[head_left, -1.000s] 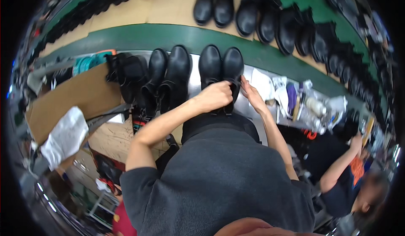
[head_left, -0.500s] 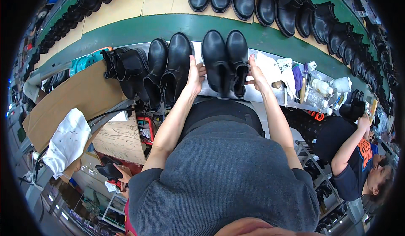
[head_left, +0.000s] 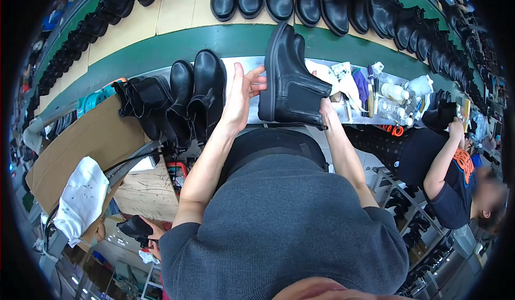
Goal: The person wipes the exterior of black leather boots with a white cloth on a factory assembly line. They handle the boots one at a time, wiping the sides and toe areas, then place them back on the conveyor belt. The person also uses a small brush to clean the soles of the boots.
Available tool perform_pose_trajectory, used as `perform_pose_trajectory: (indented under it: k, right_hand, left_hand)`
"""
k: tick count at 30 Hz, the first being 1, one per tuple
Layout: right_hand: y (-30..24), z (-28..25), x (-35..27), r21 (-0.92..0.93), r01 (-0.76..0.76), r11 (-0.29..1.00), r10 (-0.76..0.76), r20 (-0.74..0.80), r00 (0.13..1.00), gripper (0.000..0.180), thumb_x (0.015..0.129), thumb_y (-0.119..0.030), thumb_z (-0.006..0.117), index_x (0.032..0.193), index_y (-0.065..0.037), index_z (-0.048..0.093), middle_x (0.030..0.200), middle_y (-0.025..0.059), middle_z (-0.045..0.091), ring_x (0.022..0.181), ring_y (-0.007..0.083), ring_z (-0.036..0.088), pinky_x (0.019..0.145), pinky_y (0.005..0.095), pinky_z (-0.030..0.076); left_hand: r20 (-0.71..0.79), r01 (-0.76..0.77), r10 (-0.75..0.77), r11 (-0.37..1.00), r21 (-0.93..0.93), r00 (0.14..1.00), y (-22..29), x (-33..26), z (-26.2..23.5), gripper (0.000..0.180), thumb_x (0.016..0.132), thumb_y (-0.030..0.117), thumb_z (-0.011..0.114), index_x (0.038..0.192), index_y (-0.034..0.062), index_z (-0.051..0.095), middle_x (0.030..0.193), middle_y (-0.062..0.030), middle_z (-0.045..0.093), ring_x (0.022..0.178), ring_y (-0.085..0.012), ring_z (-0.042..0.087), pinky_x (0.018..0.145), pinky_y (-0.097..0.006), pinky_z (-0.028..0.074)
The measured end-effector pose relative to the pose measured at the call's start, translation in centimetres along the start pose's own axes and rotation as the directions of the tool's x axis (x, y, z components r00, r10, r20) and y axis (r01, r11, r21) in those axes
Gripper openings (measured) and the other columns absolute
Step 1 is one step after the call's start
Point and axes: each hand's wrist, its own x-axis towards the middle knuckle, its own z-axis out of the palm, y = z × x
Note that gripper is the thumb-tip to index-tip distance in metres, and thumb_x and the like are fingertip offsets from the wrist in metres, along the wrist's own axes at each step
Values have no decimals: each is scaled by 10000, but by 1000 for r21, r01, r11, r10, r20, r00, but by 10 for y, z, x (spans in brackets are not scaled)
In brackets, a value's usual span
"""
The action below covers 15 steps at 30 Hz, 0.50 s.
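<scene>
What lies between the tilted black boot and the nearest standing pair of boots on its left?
In the head view, the open left hand lies between the tilted boot and the standing pair, with metal tabletop around it.

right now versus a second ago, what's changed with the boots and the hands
The nearest boot has tipped sideways from upright, its sole now facing left; its mate is mostly hidden behind it. The right hand, open and flat beside them earlier, now holds the tipped boot. The left hand has let go and is open left of the sole. The standing pair to the left stays put.
</scene>
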Motion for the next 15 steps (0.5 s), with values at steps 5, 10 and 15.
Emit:
perform_pose_trajectory:
  k: [5, 10, 15]
  right_hand:
    - [-14, 11, -27, -445, 369, 816, -399, 27, 916, 747, 925, -651, 361, 1224, -4, 583, 1043, 48, 599, 893, 128, 545, 857, 312, 420]
    - [-53, 34, -59, -500, 513, 698, -416, 299, 859, 871, 924, -696, 193, 1278, 15, 549, 988, 64, 583, 850, 138, 541, 827, 307, 437]
    - [-67, 37, -61, -482, 546, 685, -422, 349, 837, 856, 935, -679, 196, 1221, 23, 595, 903, 55, 605, 784, 113, 564, 777, 280, 454]
  left_hand:
    - [-58, 66, -71, 995, -74, 996, -17, 21, -7, 907, 901, 728, 210, 1389, -16, 385, 1242, -144, 558, 1188, -235, 462, 1028, -362, 284]
    - [135, 275, -241, 803, -529, 961, -45, 19, 7, 739, 926, 641, 348, 1309, 21, 466, 1218, -154, 579, 1131, -290, 555, 997, -415, 440]
    - [244, 266, -150, 782, -564, 958, -49, 14, 25, 678, 943, 578, 365, 1301, 13, 472, 1211, -160, 582, 1116, -283, 566, 979, -411, 461]
